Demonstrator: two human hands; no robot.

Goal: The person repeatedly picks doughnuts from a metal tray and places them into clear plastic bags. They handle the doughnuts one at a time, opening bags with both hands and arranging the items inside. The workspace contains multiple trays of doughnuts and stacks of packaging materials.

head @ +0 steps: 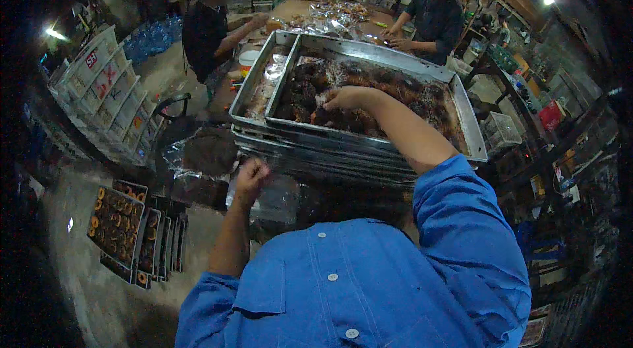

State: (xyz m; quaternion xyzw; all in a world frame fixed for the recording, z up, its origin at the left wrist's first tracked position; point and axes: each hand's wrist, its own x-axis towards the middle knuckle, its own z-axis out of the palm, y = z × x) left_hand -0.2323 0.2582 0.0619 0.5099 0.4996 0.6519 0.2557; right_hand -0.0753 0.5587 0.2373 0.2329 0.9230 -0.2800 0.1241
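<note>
Before me a large metal baking tray [470,115] lies on a stack of similar trays [321,150]. Dark brown baked goods [301,83], which look chocolate-coated and have pale flecks on them, fill most of it, and a metal divider sets off a narrow strip at its left. My right hand [348,100] reaches over the tray, fingers bent down at the baked goods; a small pale bit shows at its fingertips, but its grip is unclear. My left hand [253,175] is blurred, fingers curled, below the stack's left front corner, near clear plastic film [279,199]. Whether it holds anything cannot be made out.
Beyond the tray, two people [205,26] stand at a table [292,7] with many clear-wrapped packs [341,14]. A white bucket [248,57] stands left of the tray. White crates [106,96] are stacked at the left; trays of ring-shaped pastries [118,222] are on the floor at lower left.
</note>
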